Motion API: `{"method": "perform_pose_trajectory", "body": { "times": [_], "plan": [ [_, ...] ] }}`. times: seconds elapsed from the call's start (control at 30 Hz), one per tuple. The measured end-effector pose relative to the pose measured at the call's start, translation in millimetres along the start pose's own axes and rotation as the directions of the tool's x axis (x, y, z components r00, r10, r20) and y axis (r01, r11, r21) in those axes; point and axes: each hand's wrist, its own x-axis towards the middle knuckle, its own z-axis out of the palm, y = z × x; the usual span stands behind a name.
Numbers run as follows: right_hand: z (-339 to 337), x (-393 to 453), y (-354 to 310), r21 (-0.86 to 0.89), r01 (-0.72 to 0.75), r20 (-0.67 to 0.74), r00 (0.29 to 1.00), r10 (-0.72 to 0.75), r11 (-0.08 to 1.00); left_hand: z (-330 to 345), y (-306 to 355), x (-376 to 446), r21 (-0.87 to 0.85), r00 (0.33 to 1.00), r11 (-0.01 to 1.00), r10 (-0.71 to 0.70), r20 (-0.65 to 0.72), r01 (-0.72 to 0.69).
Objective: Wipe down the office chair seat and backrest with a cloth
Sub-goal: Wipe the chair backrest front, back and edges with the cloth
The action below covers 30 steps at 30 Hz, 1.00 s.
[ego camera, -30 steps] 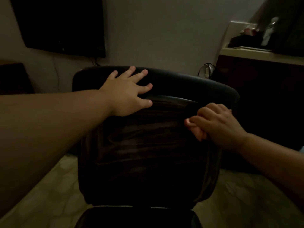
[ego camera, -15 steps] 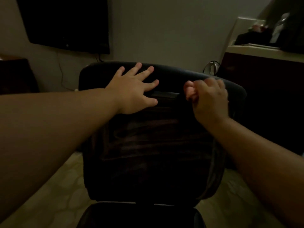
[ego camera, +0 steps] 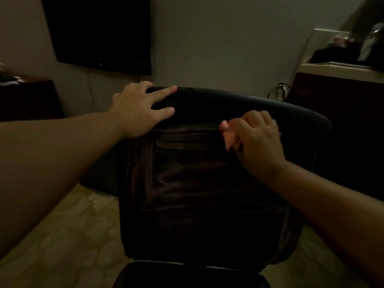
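Note:
A black office chair stands in front of me, its backrest [ego camera: 199, 183] upright and streaked with wipe marks. The seat [ego camera: 187, 275] shows at the bottom edge. My left hand [ego camera: 141, 109] rests on the backrest's top left corner, fingers curled over the rim. My right hand [ego camera: 255, 140] presses a small pink cloth [ego camera: 227, 135] against the upper right of the backrest, with its fingers bunched round it. Most of the cloth is hidden under that hand.
A dark screen [ego camera: 99, 32] hangs on the wall behind the chair. A dark cabinet with a pale countertop [ego camera: 340, 71] and clutter stands at the right. Another dark piece of furniture [ego camera: 27, 98] is at the left. Pale tiled floor [ego camera: 62, 235] surrounds the chair.
My left hand slid from the backrest's upper middle to its top left corner. My right hand with the cloth rose to the top rim, then came down slightly.

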Motion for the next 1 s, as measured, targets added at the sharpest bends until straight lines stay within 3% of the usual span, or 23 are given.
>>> {"method": "perform_pose_trajectory", "body": {
  "times": [0.07, 0.1, 0.13, 0.2, 0.27, 0.3, 0.33, 0.4, 0.47, 0.5, 0.53, 0.6, 0.67, 0.7, 0.77, 0.83, 0.87, 0.93, 0.97, 1.0],
  "plan": [
    [-9.0, -14.8, 7.7, -0.026, 0.326, 0.149, 0.936, -0.319, 0.945, -0.5, 1.0, -0.6, -0.026, 1.0, 1.0, 0.004, 0.002, -0.004],
    [-12.7, -17.2, 17.8, -0.079, 0.399, 0.202, 0.904, -0.378, 0.913, -0.9, 3.4, 0.1, -0.04, 1.0, 0.999, 0.0, 0.01, 0.0],
    [-14.4, -15.2, 27.3, -0.14, 0.382, 0.219, 0.912, -0.348, 0.913, -1.2, 6.7, 1.6, -0.051, 1.0, 0.999, -0.005, 0.018, 0.006],
    [-11.1, 0.3, 29.6, -0.205, 0.115, 0.086, 0.991, -0.099, 0.972, -1.4, 12.0, 5.2, -0.062, 0.999, 0.998, -0.026, 0.036, 0.028],
    [2.2, 20.2, 4.1, -0.131, -0.146, -0.052, 0.989, 0.14, 0.981, 2.2, 12.1, 6.3, -0.077, 0.999, 0.996, -0.035, 0.04, 0.038],
    [8.5, 27.8, -12.7, -0.079, -0.185, -0.072, 0.981, 0.18, 0.98, 3.7, 9.0, 5.6, -0.084, 0.999, 0.996, -0.035, 0.032, 0.037],
    [12.5, 31.0, -26.2, -0.037, -0.143, -0.061, 0.988, 0.14, 0.989, 4.1, 4.1, 4.1, -0.09, 0.999, 0.995, -0.035, 0.021, 0.036],
    [15.7, 21.6, -32.8, -0.024, 0.135, 0.006, 0.991, -0.135, 0.991, 3.4, -6.6, -0.1, -0.123, 0.999, 0.992, -0.035, 0.003, 0.035],
    [3.3, 13.3, -14.6, -0.069, 0.397, 0.115, 0.914, -0.388, 0.915, -0.4, -8.7, -4.7, -0.176, 1.0, 0.984, -0.03, 0.005, 0.03],
    [-3.1, 16.3, -3.2, -0.105, 0.452, 0.154, 0.888, -0.434, 0.886, -2.6, -6.1, -4.2, -0.213, 0.999, 0.976, -0.03, 0.019, 0.033],
    [-7.7, 22.3, 2.9, -0.137, 0.432, 0.163, 0.897, -0.41, 0.891, -5.4, -2.8, -2.5, -0.253, 0.998, 0.966, -0.042, 0.038, 0.05],
    [-0.8, 31.6, -7.6, -0.173, 0.235, 0.113, 0.969, -0.218, 0.956, -9.8, 2.0, -0.2, -0.328, 0.994, 0.94, -0.075, 0.077, 0.096],
    [17.6, 34.3, -43.0, -0.101, -0.018, 0.017, 1.0, 0.02, 0.995, -8.8, -0.2, -0.3, -0.351, 0.993, 0.93, -0.088, 0.083, 0.111],
    [25.3, 31.9, -57.6, -0.058, -0.052, -0.017, 0.999, 0.051, 0.997, -7.3, -4.3, -2.2, -0.343, 0.994, 0.934, -0.084, 0.072, 0.104],
    [31.6, 18.3, -64.2, -0.035, 0.136, -0.019, 0.99, -0.137, 0.99, -6.0, -10.4, -6.5, -0.314, 0.997, 0.947, -0.058, 0.044, 0.069],
    [18.4, 13.8, -43.9, -0.077, 0.372, 0.068, 0.928, -0.368, 0.925, -6.1, -7.9, -7.1, -0.312, 0.998, 0.949, -0.038, 0.048, 0.051],
    [12.7, 19.8, -37.5, -0.096, 0.34, 0.073, 0.94, -0.334, 0.936, -6.9, -5.0, -6.0, -0.305, 0.998, 0.951, -0.04, 0.051, 0.054],
    [16.0, 42.1, -54.8, -0.065, 0.005, -0.038, 0.999, -0.007, 0.998, -8.5, -2.6, -4.1, -0.281, 0.997, 0.957, -0.058, 0.051, 0.07],
    [21.4, 52.0, -76.9, -0.016, -0.13, -0.078, 0.989, 0.128, 0.991, -7.3, -2.0, -3.5, -0.285, 0.996, 0.955, -0.072, 0.05, 0.083],
    [27.9, 58.2, -101.0, 0.016, -0.143, -0.076, 0.987, 0.144, 0.99, -6.3, -2.4, -4.0, -0.286, 0.996, 0.955, -0.074, 0.041, 0.083]
  ]
}}
